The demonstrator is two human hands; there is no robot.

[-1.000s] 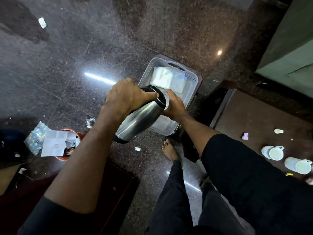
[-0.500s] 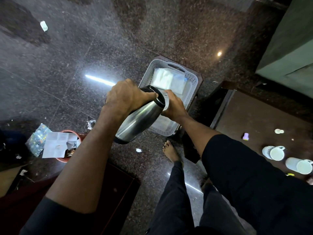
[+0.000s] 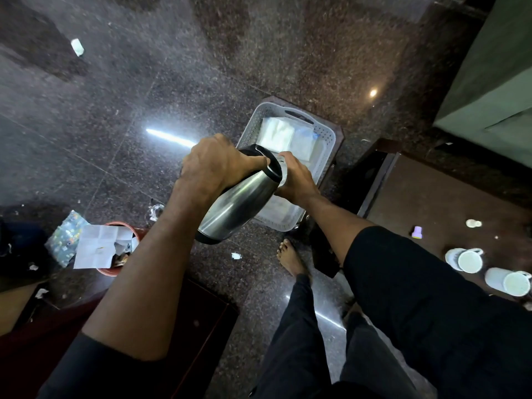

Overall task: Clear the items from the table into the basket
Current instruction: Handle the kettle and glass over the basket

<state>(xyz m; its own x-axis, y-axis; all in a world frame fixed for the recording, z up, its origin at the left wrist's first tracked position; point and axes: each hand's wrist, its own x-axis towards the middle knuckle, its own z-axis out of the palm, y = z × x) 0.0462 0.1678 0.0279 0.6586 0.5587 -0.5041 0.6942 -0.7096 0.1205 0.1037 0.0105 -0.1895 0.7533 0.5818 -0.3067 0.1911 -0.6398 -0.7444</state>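
Above basket (image 3: 326, 139), tilted steel flask (image 3: 239, 208)

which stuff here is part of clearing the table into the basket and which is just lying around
Part of the job:
- steel flask, held by left hand and right hand
- white basket
- two white mugs on the table
- small purple item

Just lying about:
- red bin stuffed with paper
- paper scraps on the floor

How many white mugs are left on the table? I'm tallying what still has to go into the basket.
2: one white mug near the table's right side, the other white mug just right of it at the frame edge. More may lie out of view.
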